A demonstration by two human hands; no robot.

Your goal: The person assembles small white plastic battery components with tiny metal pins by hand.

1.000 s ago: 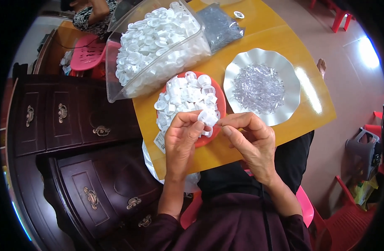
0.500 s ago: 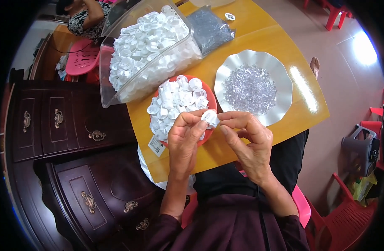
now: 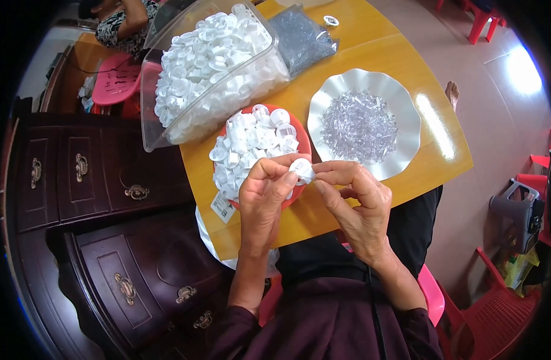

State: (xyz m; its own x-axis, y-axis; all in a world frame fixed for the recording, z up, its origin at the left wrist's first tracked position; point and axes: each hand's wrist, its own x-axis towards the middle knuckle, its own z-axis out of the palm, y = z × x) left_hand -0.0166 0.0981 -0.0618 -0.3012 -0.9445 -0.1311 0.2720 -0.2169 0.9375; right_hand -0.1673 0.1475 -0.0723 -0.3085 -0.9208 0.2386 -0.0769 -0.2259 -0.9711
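My left hand point(image 3: 265, 195) pinches a small round white plastic part point(image 3: 301, 170) between thumb and fingertips, over the near edge of a red bowl point(image 3: 307, 144). My right hand point(image 3: 360, 207) has its thumb and forefinger closed at the right side of that part. Whatever those right fingertips hold is too small to make out. Similar white plastic parts point(image 3: 251, 144) are heaped in the bowl. Right of it stands a white wavy-rimmed plate point(image 3: 407, 129), with a pile of small clear plastic sticks point(image 3: 359, 127) in it.
A large clear bin point(image 3: 158, 135) full of white parts stands behind the bowl. Beside it lie a grey plastic bag point(image 3: 302, 39) and a lone white part point(image 3: 330, 21). Dark wooden drawers point(image 3: 119, 258) flank the yellow table point(image 3: 401, 60). Another person point(image 3: 128, 27) sits at far left.
The white part has tilted slightly between my fingertips. Both hands stay in nearly the same place, and the containers have not moved on the table.
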